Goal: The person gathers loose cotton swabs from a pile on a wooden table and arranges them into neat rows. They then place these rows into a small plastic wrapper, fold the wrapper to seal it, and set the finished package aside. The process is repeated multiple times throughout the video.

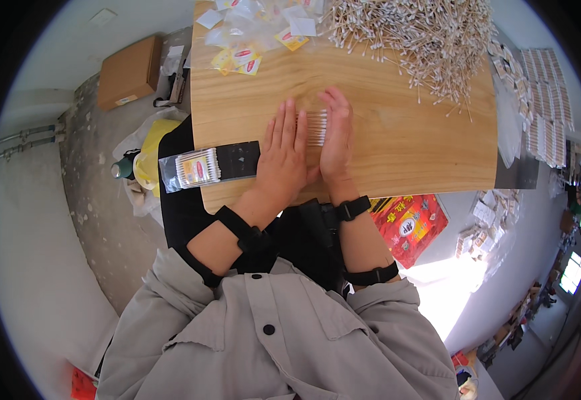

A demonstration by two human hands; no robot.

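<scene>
A row of cotton swabs (316, 127) lies side by side on the wooden table between my two hands. My left hand (284, 148) rests flat at the row's left, fingers stretched out, hiding whatever is under the palm. On the other side my right hand (336, 137) stands on its edge, its fingers slightly bent and its palm side against the swab ends. Left of my left hand, a clear packet of cotton swabs (198, 167) with a yellow label lies on a black strip (240, 161) at the table's edge.
A big loose heap of cotton swabs (430, 40) covers the table's far right. Clear bags and yellow labels (245, 59) lie at the far left. Beside the table are a cardboard box (129, 72), a red printed bag (410, 223) and stacked swab packs (545, 107).
</scene>
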